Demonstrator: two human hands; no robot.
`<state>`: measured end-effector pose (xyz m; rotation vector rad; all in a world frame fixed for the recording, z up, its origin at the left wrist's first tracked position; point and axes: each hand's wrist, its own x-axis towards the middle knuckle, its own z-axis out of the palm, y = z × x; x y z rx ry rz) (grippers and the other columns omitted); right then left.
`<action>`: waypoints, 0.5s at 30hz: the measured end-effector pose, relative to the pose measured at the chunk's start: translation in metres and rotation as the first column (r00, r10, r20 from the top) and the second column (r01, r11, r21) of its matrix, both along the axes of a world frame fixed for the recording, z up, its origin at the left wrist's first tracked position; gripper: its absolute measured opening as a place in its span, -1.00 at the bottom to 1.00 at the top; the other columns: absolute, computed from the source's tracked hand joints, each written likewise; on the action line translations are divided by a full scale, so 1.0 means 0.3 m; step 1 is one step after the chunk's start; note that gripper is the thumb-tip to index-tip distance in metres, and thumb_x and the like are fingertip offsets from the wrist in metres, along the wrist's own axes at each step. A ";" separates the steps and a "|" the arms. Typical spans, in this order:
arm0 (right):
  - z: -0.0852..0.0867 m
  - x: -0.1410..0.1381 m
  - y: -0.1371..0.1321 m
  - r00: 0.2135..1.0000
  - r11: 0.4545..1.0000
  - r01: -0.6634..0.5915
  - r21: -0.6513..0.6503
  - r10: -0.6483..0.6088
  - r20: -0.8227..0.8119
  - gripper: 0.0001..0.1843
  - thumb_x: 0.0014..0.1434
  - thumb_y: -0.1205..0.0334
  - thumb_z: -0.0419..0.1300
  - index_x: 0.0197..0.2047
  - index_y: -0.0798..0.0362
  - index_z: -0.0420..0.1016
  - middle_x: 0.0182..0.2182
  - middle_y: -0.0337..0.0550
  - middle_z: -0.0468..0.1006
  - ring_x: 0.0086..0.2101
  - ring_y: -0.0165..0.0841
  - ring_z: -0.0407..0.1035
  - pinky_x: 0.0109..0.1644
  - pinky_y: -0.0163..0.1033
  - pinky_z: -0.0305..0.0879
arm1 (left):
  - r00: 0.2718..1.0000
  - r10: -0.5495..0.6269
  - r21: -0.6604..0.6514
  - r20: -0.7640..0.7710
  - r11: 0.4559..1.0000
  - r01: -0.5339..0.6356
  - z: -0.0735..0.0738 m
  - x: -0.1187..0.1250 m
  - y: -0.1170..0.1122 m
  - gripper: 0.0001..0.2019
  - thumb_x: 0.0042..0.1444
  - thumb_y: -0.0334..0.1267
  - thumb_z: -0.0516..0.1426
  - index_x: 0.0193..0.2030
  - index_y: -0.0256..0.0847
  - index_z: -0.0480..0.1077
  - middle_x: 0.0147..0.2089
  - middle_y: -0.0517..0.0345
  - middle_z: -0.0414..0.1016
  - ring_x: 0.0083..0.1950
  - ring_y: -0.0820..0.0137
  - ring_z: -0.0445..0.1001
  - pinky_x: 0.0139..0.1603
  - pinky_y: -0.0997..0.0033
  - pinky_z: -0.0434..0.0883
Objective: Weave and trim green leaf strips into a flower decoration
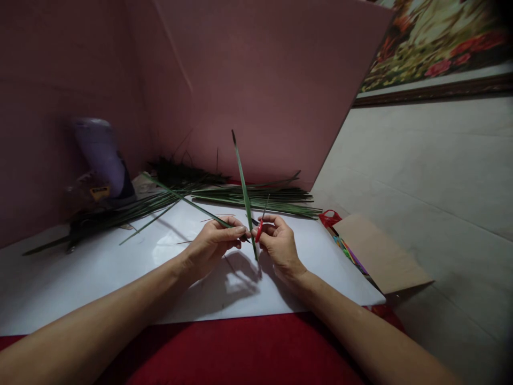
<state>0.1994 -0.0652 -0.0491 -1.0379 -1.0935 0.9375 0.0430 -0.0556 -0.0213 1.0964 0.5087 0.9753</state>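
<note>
My left hand (214, 243) is closed in a pinch on a long green leaf strip (242, 182) that stands nearly upright over the white board (100, 267). A second green strip (184, 200) runs from the same fingers back to the left. My right hand (278, 243) is closed on a small red-handled tool (259, 231), likely scissors, held right against the upright strip. Both hands hover just above the board, fingertips almost touching.
A heap of long green leaf strips (256, 193) lies across the back of the board. A purple bottle (102, 155) stands at the left rear by the pink backdrop (260, 80). A cardboard box (380, 256) with colourful items and a red handle sits to the right. Red cloth (248, 347) covers the near edge.
</note>
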 end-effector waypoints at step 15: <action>-0.002 -0.020 -0.017 0.985 0.992 -0.066 0.112 0.046 0.168 -0.72 -0.06 0.45 0.13 -0.23 0.04 0.29 -0.50 -0.30 0.43 -0.47 -0.43 0.33 -0.44 -0.33 0.22 | 0.995 0.086 -0.106 -0.044 0.990 -0.090 -0.046 0.014 0.009 -0.84 -0.06 -0.25 0.24 -0.40 -0.28 0.38 -0.49 0.22 0.32 -0.49 0.55 0.26 -0.49 0.54 0.18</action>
